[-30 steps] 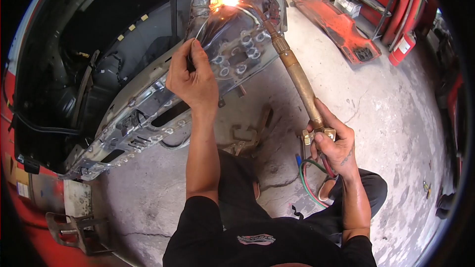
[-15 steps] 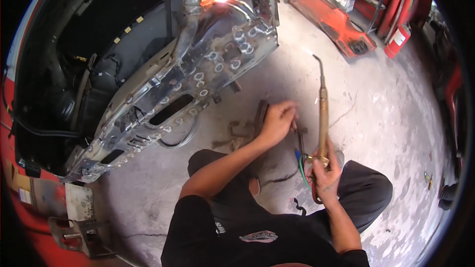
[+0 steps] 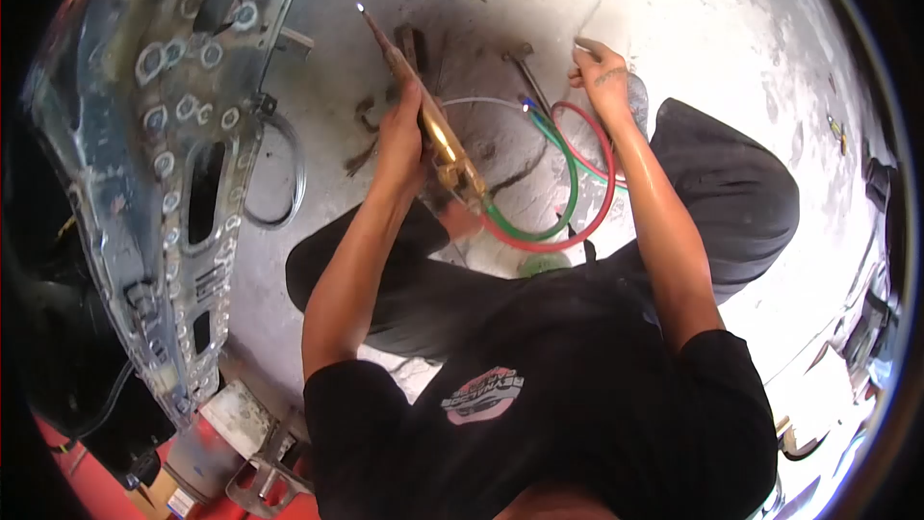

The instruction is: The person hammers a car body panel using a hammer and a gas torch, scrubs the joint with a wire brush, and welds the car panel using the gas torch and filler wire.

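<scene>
Within the closed left hand (image 3: 400, 140), the torch (image 3: 444, 135) slants away from the body, a small bright spot at its tip. Left of this hand is the metal frame (image 3: 120, 159), with a loop of tube (image 3: 295, 202) at its near edge. Between the hands, a green hose (image 3: 576, 183) and a red hose (image 3: 612, 181) curve from the torch's base; a metal tool (image 3: 529, 80) lies nearer the right hand (image 3: 604, 80). The right hand is partly open, its fingers bent; whether it holds anything cannot be told.
</scene>
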`<state>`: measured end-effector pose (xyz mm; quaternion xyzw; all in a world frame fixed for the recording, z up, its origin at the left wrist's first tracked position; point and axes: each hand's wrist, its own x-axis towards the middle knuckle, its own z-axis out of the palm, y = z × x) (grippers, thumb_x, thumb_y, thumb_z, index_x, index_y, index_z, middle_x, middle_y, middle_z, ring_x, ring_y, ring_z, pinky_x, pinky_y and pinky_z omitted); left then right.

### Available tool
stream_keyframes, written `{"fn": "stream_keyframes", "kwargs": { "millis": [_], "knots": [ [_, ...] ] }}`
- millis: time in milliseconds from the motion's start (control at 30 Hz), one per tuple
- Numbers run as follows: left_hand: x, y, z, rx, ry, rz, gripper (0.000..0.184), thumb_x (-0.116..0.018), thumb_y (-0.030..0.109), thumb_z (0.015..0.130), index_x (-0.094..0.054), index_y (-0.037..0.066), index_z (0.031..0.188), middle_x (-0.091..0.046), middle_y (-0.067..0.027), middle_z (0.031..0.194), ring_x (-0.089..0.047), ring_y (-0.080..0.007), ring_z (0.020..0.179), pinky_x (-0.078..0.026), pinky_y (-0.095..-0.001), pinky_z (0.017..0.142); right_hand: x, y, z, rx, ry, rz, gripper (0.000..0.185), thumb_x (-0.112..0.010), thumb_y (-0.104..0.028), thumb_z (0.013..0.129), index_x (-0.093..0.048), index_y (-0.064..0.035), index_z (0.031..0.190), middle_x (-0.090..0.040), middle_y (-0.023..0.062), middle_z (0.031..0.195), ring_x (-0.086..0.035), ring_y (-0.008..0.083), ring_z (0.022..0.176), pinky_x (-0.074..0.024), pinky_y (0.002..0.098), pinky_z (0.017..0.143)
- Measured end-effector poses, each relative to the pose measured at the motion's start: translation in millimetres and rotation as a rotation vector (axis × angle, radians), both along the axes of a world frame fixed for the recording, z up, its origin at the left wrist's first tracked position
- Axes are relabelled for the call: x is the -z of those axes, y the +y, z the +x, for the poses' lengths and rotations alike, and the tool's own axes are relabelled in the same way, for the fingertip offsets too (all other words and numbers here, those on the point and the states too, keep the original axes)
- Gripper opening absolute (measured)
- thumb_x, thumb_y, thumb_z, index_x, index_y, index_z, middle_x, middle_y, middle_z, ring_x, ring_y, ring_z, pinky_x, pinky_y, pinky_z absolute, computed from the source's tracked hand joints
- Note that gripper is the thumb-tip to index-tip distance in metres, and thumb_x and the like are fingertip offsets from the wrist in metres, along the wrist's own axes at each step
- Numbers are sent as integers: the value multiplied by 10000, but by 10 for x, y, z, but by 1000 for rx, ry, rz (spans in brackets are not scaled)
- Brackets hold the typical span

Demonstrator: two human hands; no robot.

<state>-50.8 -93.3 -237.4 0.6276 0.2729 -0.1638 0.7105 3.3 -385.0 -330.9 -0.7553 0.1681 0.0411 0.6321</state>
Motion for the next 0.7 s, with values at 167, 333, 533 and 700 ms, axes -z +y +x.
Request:
{"fn": "stream_keyframes", "kwargs": {
  "millis": [167, 333, 533, 700],
  "knots": [
    [205, 7, 1, 132, 61, 125, 477, -553, 494, 1011, -666, 46, 890, -615, -21, 729, -561, -128, 605, -402, -304, 522, 1607, -187, 418, -416, -47, -697, 333, -672, -229, 890, -722, -17, 1142, -725, 246, 978, -709, 380, 780, -568, 465, 734],
    [316, -120, -17, 130, -14, 294, 522, -611, 468, 990, -678, -42, 903, -617, -52, 751, -537, -145, 701, -451, -347, 659, 2352, 119, 157, -649, 117, -816, 446, -721, -369, 852, -658, -28, 1132, -681, 273, 1107, -642, 442, 1082, -517, 519, 914],
    [333, -152, 139, 260, -166, 403, 537, -621, 447, 980, -653, -74, 851, -601, -90, 690, -540, -153, 673, -453, -365, 653, 2123, -11, 164, -321, 146, -528, 309, -683, -273, 853, -663, 14, 964, -681, 252, 881, -681, 387, 822, -561, 473, 768],
    [358, -187, 175, 325, -244, 439, 592, -641, 502, 938, -665, -75, 810, -642, -142, 682, -592, -213, 646, -465, -428, 657, 1464, -518, 789, -40, -53, -311, 261, -627, -201, 906, -660, 58, 914, -577, 132, 638, -589, 221, 611, -490, 377, 589]
  ]
}}
